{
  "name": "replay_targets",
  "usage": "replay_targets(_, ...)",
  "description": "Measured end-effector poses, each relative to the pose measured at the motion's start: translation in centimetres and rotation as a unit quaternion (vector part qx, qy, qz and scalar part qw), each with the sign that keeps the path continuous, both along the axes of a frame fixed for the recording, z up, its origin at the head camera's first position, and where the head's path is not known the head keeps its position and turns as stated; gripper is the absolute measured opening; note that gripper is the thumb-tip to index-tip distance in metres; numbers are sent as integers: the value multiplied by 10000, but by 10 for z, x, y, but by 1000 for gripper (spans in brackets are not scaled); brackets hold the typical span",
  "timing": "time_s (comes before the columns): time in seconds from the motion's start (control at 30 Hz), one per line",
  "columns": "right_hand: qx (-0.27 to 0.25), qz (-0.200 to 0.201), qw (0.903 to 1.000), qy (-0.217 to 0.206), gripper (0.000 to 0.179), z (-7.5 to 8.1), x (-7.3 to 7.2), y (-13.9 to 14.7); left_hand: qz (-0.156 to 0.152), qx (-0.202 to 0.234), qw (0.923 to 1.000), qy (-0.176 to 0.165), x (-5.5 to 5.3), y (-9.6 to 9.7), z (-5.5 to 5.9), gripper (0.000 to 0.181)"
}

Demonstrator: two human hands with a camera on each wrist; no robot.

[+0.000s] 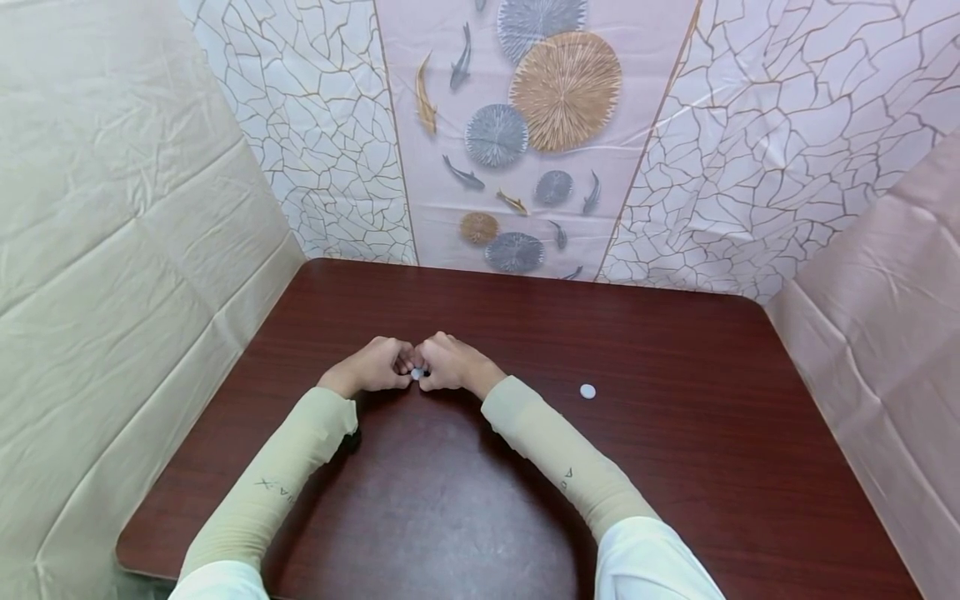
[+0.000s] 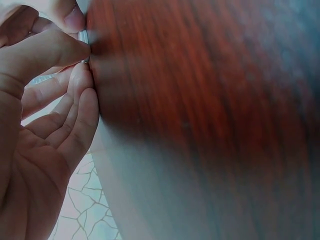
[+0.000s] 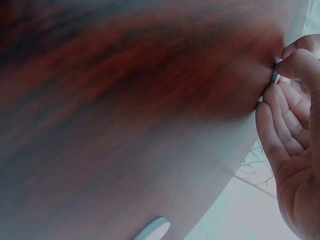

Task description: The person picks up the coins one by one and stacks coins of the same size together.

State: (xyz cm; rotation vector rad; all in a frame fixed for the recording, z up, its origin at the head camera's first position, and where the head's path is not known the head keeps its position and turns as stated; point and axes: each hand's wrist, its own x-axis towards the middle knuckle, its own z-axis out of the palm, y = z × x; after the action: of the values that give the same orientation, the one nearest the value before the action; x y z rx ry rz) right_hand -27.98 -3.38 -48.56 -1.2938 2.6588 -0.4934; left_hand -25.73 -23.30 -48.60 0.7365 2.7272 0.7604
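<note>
Both hands meet low over the brown table, left of its middle in the head view. Between their fingertips is a small, pale round disc point(image 1: 417, 374), seen nearly edge-on as a thin strip in the left wrist view. My left hand point(image 1: 381, 365) pinches its left side with thumb and fingers. From the other side my right hand point(image 1: 450, 363) pinches it, the thumb at the near edge. Fingers hide much of the disc. A second white disc point(image 1: 588, 391) lies flat on the table to the right, apart from both hands.
The dark wood-grain table point(image 1: 697, 467) has rounded corners. A patterned cloth point(image 1: 322, 125) hangs behind it, with plain beige cloth point(image 1: 112, 275) along the left side and similar cloth point(image 1: 885, 333) along the right. A black item point(image 1: 351, 441) shows under the left sleeve.
</note>
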Motion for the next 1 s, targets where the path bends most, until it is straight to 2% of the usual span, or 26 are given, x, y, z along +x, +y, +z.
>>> replay_targets(0.13, -10, 1, 9998, -209, 12, 1, 1, 2, 56, 1, 10000, -29, 2, 0, 0, 19)
replay_targets(0.27, 26, 40, 9992, -406, 24, 5, 2, 9, 100, 48, 9999, -76, 5, -2, 0, 22)
replay_targets(0.4, 34, 86, 9991, -414, 31, 14, 4, 21, 92, 74, 9999, -91, 7, -6, 2, 24)
replay_targets(0.6, 97, -12, 9998, -180, 42, 32, 11, 50, 27, 32, 10000, 42, 10, -13, 5, 28)
replay_targets(0.73, 324, -255, 9991, 43, 50, 41, 16, 74, 71, 52, 9997, 208, 16, -19, 9, 35)
replay_targets(0.87, 468, -513, 9975, 132, 58, 50, 21, 101, 178, -41, 9990, 415, 23, -27, 16, 50)
replay_targets(1.0, 493, -753, 9954, 316, 65, 55, 25, 131, 393, -387, 9969, 566, 30, -35, 23, 70)
